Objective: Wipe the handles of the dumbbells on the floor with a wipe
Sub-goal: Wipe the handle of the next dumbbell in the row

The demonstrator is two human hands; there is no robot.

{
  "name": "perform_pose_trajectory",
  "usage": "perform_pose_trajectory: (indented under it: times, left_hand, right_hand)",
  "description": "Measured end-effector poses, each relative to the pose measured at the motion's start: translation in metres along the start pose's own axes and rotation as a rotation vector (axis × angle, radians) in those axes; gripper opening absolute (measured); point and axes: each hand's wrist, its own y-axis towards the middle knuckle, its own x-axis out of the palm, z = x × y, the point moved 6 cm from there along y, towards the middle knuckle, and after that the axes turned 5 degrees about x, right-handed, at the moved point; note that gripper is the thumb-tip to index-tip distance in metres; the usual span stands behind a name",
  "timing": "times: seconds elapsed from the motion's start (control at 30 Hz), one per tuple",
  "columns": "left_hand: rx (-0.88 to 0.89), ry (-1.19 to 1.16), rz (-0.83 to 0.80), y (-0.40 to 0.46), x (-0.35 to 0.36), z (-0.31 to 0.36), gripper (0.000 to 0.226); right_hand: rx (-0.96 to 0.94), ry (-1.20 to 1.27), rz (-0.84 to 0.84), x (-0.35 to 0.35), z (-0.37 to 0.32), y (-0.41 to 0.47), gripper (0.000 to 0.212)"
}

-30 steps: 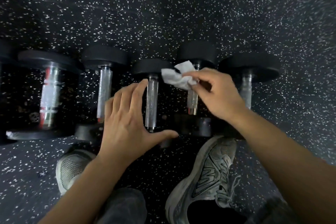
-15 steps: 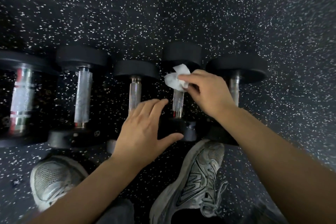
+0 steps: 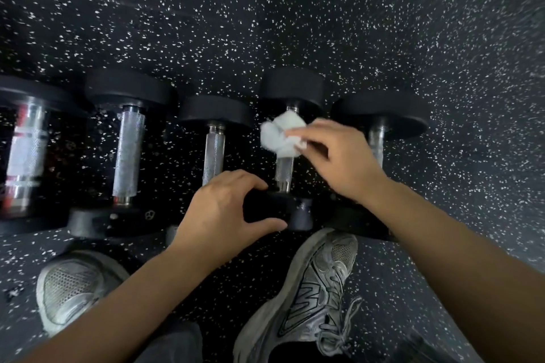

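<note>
— Pinching the crumpled white paper wipe (image 3: 282,134) between thumb and fingertips, the right hand (image 3: 342,160) presses it onto the far end of the knurled silver handle (image 3: 283,169) of the fourth black round-headed dumbbell (image 3: 290,88) from the left. What would you say about how that wipe behaves?

— Soft and limp, nearly weightless. It bunches instead of lying flat, so I'd wrap it around the bar and close the fingers over it, not dab with a loose corner.

— And the left hand (image 3: 219,212)?

— Curved wide, thumb and fingers spread around that same dumbbell's near black head (image 3: 300,212). Whether it's actually touching the rubber I can't quite tell; the head is dark and partly behind the palm. It holds nothing either way.

— Would the dumbbell shift?

— Probably little. It looks heavy and stiff, lying on the black white-speckled rubber floor (image 3: 295,9) in a row of five, close beside its neighbours. A round head can roll, though, so bracing the near head seems sensible.

— Grip on the bar itself?

— Knurled steel should catch the paper, so slow strokes along its length are less likely to tear it. The grey mesh sneakers (image 3: 318,283) sit just below the row.
</note>
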Motion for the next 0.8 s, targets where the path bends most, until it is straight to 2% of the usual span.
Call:
perform_pose_trajectory:
  times: [0.07,0.23,0.37,0.47,0.5,0.63,0.7,0.8]
  left_hand:
    - [-0.022,-0.012,-0.016,0.001,0.003,0.001,0.061]
    - [0.031,0.040,-0.004,0.007,0.015,0.017,0.063]
    - [0.061,0.065,0.005,0.009,0.023,0.027,0.067]
    - [0.068,0.044,0.029,0.007,0.022,0.025,0.069]
    - [0.062,0.040,0.045,0.007,0.020,0.024,0.067]
    - [0.023,0.084,0.069,0.006,0.011,0.019,0.060]
    - [0.012,0.125,0.073,0.007,0.011,0.018,0.059]
    - [-0.017,0.144,0.069,0.005,0.009,0.013,0.062]
  right_hand:
    - [0.053,-0.078,0.068,-0.002,0.001,0.011,0.027]
    - [0.020,-0.256,-0.027,0.019,-0.004,0.013,0.027]
    - [-0.085,-0.232,-0.261,0.025,-0.007,-0.008,0.026]
    - [-0.087,-0.187,-0.468,0.029,-0.006,-0.019,0.025]
    - [-0.083,-0.148,-0.446,0.026,-0.005,-0.018,0.025]
    - [0.044,-0.114,-0.067,0.002,0.005,0.005,0.029]
    - [0.103,-0.244,-0.040,0.003,0.008,0.013,0.033]
    - [0.026,-0.318,-0.102,0.015,0.001,0.012,0.029]
